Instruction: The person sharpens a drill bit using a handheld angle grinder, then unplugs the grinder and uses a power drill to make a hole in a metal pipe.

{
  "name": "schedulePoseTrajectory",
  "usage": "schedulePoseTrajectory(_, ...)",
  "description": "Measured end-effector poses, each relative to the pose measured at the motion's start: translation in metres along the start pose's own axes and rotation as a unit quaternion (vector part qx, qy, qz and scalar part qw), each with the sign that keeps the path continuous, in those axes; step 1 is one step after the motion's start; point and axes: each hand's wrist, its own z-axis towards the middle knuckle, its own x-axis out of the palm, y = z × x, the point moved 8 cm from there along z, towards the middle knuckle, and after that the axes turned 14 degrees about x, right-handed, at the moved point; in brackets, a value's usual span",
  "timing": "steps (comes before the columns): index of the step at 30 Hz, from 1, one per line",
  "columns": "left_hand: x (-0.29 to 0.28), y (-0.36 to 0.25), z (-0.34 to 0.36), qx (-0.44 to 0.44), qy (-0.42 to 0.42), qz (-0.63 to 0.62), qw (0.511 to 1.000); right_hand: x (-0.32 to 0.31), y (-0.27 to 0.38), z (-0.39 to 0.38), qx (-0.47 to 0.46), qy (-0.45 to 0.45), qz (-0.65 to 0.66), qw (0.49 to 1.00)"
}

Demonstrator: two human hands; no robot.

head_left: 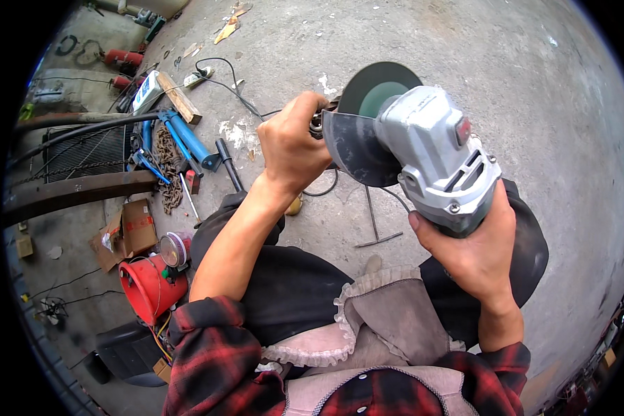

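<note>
My right hand (464,249) grips a silver-grey angle grinder (430,149) by its body, holding it up in front of my knees. Its dark guard (353,156) faces left, with a greenish-grey disc (381,80) showing above it. My left hand (291,139) is closed on a small metal piece (317,123) beside the guard and disc; the guard and my fingers hide most of it, so I cannot tell what it is. A T-shaped metal rod (378,239) lies on the floor below the grinder.
On the concrete floor (520,48) at left lie a blue metal tool (187,142), a chain (166,149), a wooden block (179,97), cables and a cardboard box (135,225). A red bucket (149,291) and black seat (128,350) are by my left leg. A dark beam (76,197) crosses the left side.
</note>
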Motion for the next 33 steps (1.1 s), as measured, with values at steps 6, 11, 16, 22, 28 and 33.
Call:
schedulePoseTrajectory(6,0.0,0.0,-0.002,-0.003,0.015,0.003,1.0,0.003,-0.002,0.0,-0.003,0.004,0.011,1.0)
schedulePoseTrajectory(11,0.001,0.001,-0.005,-0.004,0.02,0.005,1.0,0.004,-0.004,0.001,-0.002,0.004,0.014,1.0)
schedulePoseTrajectory(16,0.003,0.001,-0.004,0.003,0.014,0.002,1.0,0.003,-0.002,0.001,0.004,0.006,0.024,1.0)
schedulePoseTrajectory(22,-0.001,0.006,-0.007,-0.056,0.02,-0.009,0.998,-0.001,-0.008,0.005,0.06,0.021,0.025,0.998)
schedulePoseTrajectory(28,-0.005,0.019,-0.006,-0.137,0.006,-0.063,0.989,-0.02,-0.017,0.011,0.096,-0.015,0.09,0.991)
schedulePoseTrajectory(33,-0.01,0.026,-0.011,-0.204,0.022,-0.155,0.967,-0.033,-0.024,0.014,0.126,-0.046,0.063,0.989)
